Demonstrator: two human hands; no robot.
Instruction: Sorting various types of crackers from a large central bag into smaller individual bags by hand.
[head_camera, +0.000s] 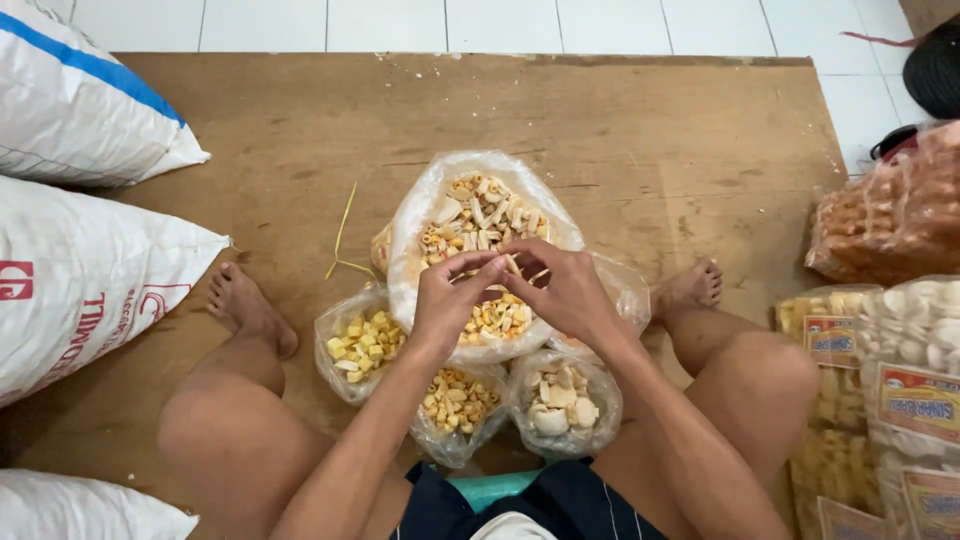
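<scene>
Pinching a thin pale strip between closed fingers, the left hand (452, 290) and right hand (565, 290) meet over the big snack bag (480, 215) at the board's (650, 140) centre, its mouth not yet tied, four small bags (360, 345) waiting toward six o'clock.

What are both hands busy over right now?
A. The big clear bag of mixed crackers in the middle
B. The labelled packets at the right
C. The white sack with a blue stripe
A: the left hand and right hand meet over the big clear bag of mixed crackers, pinching a thin pale strip there.
</scene>
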